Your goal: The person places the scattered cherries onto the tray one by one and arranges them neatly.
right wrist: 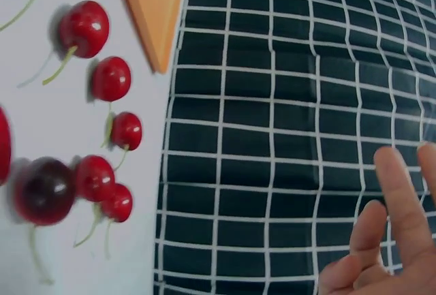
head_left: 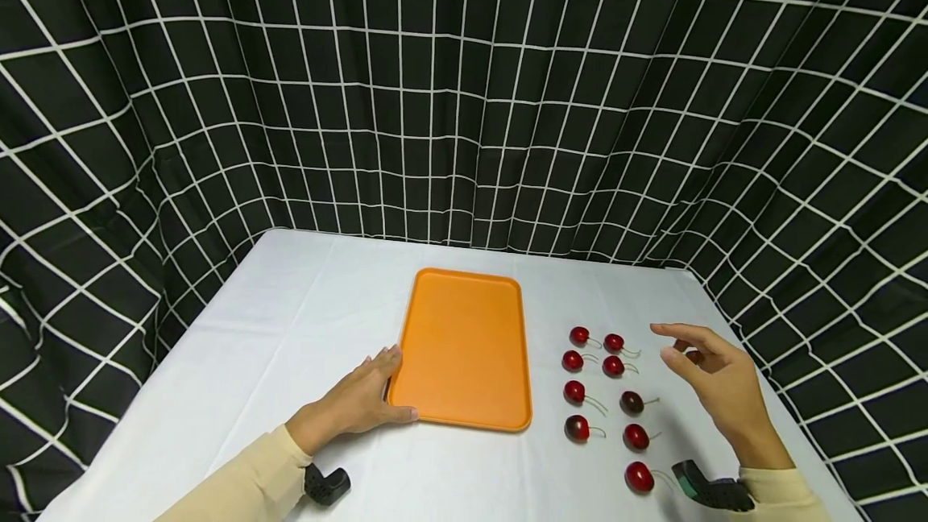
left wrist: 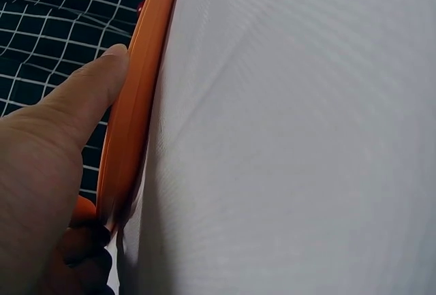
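Note:
An orange tray (head_left: pixel 464 349) lies flat on the table. At its near left corner rests my left hand (head_left: pixel 355 397), fingers along the left side and thumb on the near edge. The left wrist view shows the straight thumb (left wrist: pixel 88 94) against the tray's rim (left wrist: pixel 133 118). Several red cherries (head_left: pixel 573 361) with stems lie in two loose columns to the right of the tray, a dark one (head_left: pixel 632 402) among them. My right hand (head_left: pixel 718 381) hovers right of the cherries, thumb and index finger apart with nothing between them.
A white cloth (head_left: pixel 312 304) covers the table. Black curtains (head_left: pixel 449 103) with a white grid hang behind it and along both sides. Each wrist carries a black strapped device (head_left: pixel 326 486), low over the cloth.

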`<state>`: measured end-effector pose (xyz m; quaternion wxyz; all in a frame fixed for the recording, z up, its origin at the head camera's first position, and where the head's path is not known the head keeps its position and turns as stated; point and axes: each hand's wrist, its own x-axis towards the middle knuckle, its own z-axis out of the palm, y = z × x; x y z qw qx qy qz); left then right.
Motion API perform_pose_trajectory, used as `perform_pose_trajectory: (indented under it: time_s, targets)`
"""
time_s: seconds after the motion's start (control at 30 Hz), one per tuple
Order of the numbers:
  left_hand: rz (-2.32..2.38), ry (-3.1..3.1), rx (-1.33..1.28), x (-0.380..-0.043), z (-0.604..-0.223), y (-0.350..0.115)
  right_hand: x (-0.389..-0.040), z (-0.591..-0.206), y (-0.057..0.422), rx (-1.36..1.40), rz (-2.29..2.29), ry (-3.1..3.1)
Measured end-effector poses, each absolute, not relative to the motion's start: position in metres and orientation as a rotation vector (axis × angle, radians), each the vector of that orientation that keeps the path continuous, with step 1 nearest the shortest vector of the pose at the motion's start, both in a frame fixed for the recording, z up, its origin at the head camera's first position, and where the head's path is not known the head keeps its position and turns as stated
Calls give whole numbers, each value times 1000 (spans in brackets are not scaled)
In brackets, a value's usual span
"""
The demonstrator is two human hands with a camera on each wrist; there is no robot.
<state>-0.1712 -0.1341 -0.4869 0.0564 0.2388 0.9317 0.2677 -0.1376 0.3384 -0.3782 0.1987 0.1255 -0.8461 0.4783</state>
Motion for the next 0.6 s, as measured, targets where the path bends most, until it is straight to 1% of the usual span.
perform_pose_trajectory:
  time_s: [0.17, 0.47, 0.6]
  targets:
    - [796, 2823, 712, -171, -486, -134, -126, -389, 348, 321, 1473, -2365]
    - [800, 2823, 699, -173, -487, -133, -98, -417, 359, 207, 1443, -2492]
    - [795, 2825, 704, -173, -488, -133, -83, -434, 362, 107, 1430, -2572]
